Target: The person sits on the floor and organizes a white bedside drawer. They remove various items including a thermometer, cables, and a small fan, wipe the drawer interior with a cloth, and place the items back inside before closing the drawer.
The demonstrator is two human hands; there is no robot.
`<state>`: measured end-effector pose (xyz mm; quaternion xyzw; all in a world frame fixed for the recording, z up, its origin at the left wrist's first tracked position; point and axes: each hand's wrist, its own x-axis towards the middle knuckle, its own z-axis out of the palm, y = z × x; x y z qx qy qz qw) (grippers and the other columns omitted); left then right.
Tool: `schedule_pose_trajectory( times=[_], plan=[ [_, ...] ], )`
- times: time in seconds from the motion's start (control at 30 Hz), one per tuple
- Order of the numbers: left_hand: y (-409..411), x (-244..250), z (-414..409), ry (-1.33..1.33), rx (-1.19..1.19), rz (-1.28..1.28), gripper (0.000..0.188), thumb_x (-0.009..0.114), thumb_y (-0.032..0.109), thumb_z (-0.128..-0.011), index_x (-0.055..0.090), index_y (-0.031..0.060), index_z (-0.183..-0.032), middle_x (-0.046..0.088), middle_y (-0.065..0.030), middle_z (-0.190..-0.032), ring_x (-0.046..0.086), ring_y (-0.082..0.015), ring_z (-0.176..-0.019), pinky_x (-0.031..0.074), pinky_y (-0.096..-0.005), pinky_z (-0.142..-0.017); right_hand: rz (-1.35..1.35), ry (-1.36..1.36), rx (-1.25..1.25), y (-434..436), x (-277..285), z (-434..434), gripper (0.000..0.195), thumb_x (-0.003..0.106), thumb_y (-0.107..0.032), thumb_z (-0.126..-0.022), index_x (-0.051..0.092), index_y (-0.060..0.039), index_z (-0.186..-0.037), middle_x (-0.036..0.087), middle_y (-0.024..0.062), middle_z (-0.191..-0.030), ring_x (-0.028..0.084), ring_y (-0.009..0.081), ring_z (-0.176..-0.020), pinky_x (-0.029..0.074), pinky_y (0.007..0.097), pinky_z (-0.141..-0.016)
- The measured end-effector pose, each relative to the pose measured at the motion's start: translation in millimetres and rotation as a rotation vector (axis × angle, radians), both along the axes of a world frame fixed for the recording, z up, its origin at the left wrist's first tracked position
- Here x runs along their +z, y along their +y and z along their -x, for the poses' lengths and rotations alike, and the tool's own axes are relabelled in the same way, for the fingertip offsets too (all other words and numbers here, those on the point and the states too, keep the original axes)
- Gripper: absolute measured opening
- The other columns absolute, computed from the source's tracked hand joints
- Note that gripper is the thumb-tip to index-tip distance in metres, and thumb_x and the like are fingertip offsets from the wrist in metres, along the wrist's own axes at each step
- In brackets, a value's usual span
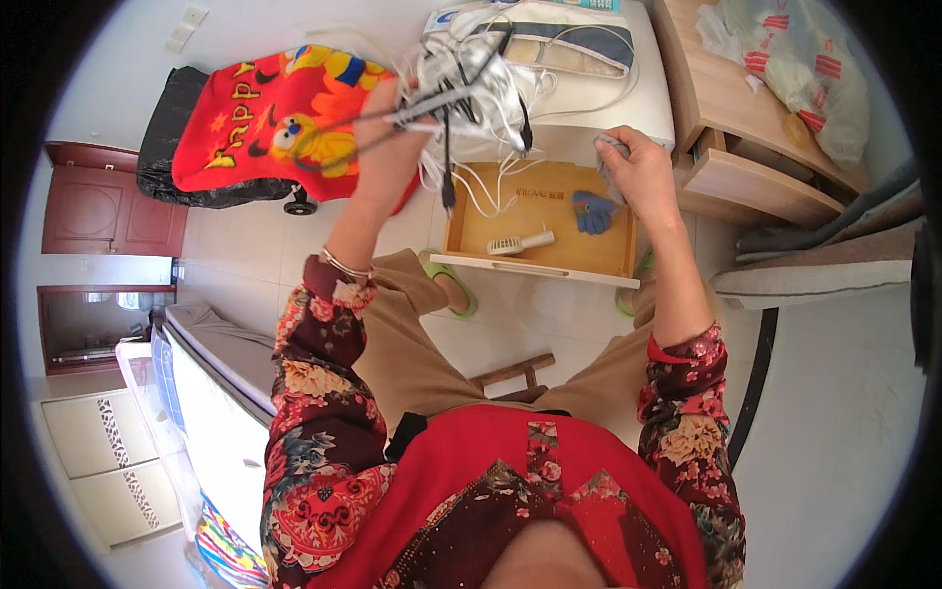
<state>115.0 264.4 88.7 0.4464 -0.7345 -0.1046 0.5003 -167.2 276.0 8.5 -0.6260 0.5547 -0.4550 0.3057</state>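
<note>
My left hand [388, 151], blurred, grips a tangled bundle of white and black cables [471, 96] raised over the far left part of a pulled-out wooden drawer [541, 267]. Loose cable ends with plugs dangle from the bundle. My right hand [642, 173] pinches a small crumpled grey cloth [612, 158] above the drawer's far right corner. Inside the drawer lie a white handheld fan [521, 242], near the front, and a small blue knitted glove [592, 213], toward the right side.
Behind the drawer, the white cabinet top [647, 96] carries a navy and beige fabric belt [563, 48]. At right, a wooden cabinet [684, 66] holds plastic bags [798, 73] and has a drawer ajar. A red cartoon cover [250, 125] drapes over a wheeled item at left.
</note>
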Motion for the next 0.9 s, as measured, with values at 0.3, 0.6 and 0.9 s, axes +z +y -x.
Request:
schedule_pose_trajectory(
  times=[0.3,0.6,0.9],
  plan=[
    [20.9,-126.9,10.2,-0.401,-0.072,-0.153,0.035,0.071,0.01,-0.065,0.059,0.008,-0.098,0.054,-0.0123,-0.088,0.056,-0.0348,-0.081,0.047,-0.0384,-0.067,0.04,0.083,-0.026,-1.1,-3.6,3.7,0.024,0.064,-0.021,-0.083,0.064,-0.002,-0.097,0.066,0.0142,-0.082,0.064,0.0217,-0.073,0.049,0.0302,-0.069],
    [5.0,-254.3,2.3,-0.569,0.203,-0.455,0.054,0.075,0.008,-0.063,0.049,0.01,-0.111,0.052,-0.016,-0.101,0.056,-0.0372,-0.092,0.048,-0.0441,-0.076,0.089,0.069,-0.017,0.3,-4.7,-2.0,0.022,0.065,-0.018,-0.081,0.064,-0.0013,-0.094,0.065,0.0173,-0.08,0.063,0.0287,-0.072,0.049,0.0344,-0.067],
    [18.6,-219.9,34.3,-1.091,-0.039,-0.85,0.102,0.081,0.032,-0.062,0.021,0.0114,-0.142,0.029,-0.0231,-0.138,0.044,-0.0407,-0.117,0.045,-0.0458,-0.09,0.069,0.073,-0.02,-1.2,1.4,-4.4,0.02,0.066,-0.017,-0.08,0.064,-0.0016,-0.093,0.064,0.0175,-0.085,0.063,0.0315,-0.072,0.049,0.0356,-0.066]
  ],
)
